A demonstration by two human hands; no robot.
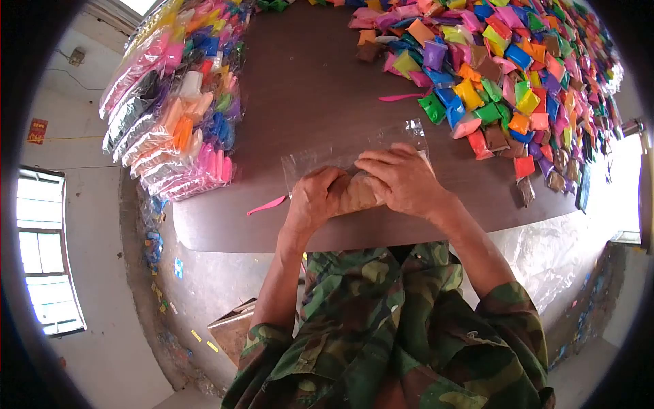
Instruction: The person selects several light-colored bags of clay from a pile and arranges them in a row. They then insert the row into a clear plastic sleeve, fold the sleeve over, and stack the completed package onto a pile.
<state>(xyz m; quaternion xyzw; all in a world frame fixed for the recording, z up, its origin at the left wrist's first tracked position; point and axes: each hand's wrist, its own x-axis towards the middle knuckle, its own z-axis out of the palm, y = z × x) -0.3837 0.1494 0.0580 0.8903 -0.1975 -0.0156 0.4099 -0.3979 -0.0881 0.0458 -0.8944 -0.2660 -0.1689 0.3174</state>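
Observation:
My left hand and my right hand are close together near the table's front edge. Between them is a clear plastic bag with something tan in it. The fingers of both hands curl onto the bag, and its loose film spreads out beyond them on the far side. My hands hide much of the tan contents, so their kind cannot be made out. Just left of my left hand, a thin pink plastic tool lies on the dark brown table.
At the left is a tall stack of clear bags filled with colourful pieces. A large heap of small colourful packets covers the right side. Another pink plastic tool lies beside the heap. A brown box stands on the floor.

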